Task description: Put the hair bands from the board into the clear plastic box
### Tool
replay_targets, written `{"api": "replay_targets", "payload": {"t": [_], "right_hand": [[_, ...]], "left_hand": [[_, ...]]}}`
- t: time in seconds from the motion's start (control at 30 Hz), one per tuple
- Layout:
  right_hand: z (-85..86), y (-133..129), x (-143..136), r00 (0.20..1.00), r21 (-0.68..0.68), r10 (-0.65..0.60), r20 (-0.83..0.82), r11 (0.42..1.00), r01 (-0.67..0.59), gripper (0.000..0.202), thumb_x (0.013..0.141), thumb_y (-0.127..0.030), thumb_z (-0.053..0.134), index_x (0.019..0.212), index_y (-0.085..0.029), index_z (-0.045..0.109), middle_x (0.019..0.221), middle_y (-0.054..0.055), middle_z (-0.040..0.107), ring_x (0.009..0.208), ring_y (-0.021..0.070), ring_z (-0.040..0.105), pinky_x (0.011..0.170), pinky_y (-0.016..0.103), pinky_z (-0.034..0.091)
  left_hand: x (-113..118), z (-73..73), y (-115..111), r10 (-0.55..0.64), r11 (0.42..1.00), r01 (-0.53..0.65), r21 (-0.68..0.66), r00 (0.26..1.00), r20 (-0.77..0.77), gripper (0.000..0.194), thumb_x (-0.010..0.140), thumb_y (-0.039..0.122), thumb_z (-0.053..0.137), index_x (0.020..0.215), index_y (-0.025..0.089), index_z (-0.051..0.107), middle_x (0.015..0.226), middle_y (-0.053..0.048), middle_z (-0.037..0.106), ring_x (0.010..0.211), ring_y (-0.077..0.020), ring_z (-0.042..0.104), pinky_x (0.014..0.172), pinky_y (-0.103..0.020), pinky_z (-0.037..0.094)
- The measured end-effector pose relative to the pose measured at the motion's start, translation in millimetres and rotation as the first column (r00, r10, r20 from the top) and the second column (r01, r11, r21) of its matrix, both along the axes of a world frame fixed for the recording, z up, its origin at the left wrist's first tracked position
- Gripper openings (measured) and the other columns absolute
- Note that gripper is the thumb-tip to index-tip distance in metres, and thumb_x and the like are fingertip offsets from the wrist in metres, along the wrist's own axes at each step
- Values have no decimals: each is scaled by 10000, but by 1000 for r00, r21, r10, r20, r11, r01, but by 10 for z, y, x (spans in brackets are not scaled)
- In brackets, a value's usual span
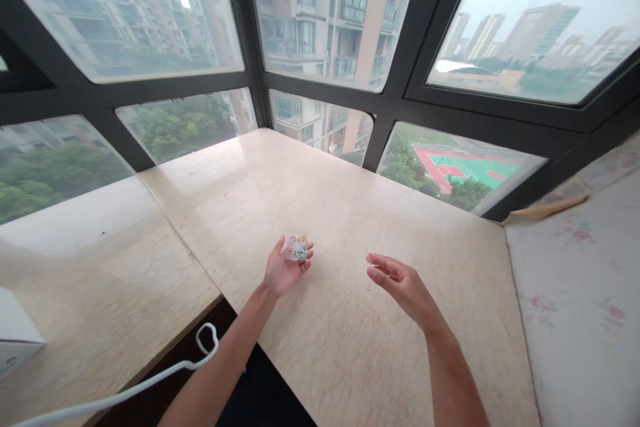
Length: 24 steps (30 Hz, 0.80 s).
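Left grip (287, 272), palm up, is loosely closed on a clear case (295, 249) of coloured loops (301, 252) — which could slide onto the tabletop (345, 320) below if that palm tips — with the right grip (395, 280) empty and parted, off to its right

A small, clear, roughly rectangular pack (296, 251) is being supported on the upturned left hand (284, 275), between the thumb and the loosely curled fingers (311, 254). Through its see-through surface, thin coloured loops (302, 253) are being shown in separate clusters: pinkish ones are being held toward the thumb, yellowish and green ones toward the fingertips. The pack is being held well apart from the right hand's fingers (385, 260). Its closure is being left indistinct by the small size.
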State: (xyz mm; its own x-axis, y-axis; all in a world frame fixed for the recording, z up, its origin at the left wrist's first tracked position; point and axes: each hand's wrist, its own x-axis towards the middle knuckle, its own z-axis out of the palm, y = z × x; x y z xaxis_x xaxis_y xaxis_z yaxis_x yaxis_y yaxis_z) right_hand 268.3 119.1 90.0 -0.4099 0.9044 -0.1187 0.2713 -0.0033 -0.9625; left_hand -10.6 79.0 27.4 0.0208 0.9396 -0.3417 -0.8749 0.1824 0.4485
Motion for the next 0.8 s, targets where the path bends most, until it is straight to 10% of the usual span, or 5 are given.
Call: {"api": "replay_targets", "payload": {"t": [0.3, 0.47, 0.63, 0.8], "right_hand": [[8, -30, 14, 990, 69, 45, 132, 996, -55, 560, 763, -540, 672, 1198, -189, 638, 1203, 138, 641, 1056, 282, 625, 866, 409, 543], [-12, -59, -16, 964, 106, 100, 245, 986, -130, 596, 769, -552, 653, 1232, -179, 618, 1131, 134, 672, 946, 266, 662, 835, 405, 544], [-17, -92, -50, 943, 190, 144, 299, 960, -206, 545, 757, -523, 674, 1204, -214, 643, 1165, 108, 666, 980, 281, 646, 841, 413, 535], [-53, -68, -41, 941, 191, 155, 301, 957, -219, 526, 760, -512, 666, 1211, -242, 640, 1219, 86, 642, 955, 279, 654, 838, 414, 538]], "left_hand": [[-1198, 285, 299, 240, 946, -316, -75, 837, -492, 378, 858, 526, 429, 925, 175, 552, 851, -75, 622, 768, -192, 617, 577, -277, 466], [-1365, 293, 591, 162, 894, -440, 88, 133, -978, 428, 792, 506, 553, 1061, 173, 532, 1042, -115, 598, 1011, -262, 556, 761, -328, 442], [-1224, 56, 655, -150, 975, -217, -40, -517, -843, 424, 787, 424, 604, 1130, 179, 554, 1170, -184, 546, 1123, -344, 481, 898, -411, 359], [-1223, -23, 601, -197, 974, -212, -74, -645, -738, 444, 846, 475, 521, 1187, 190, 533, 1148, -181, 547, 1084, -337, 498, 881, -406, 368]]}}
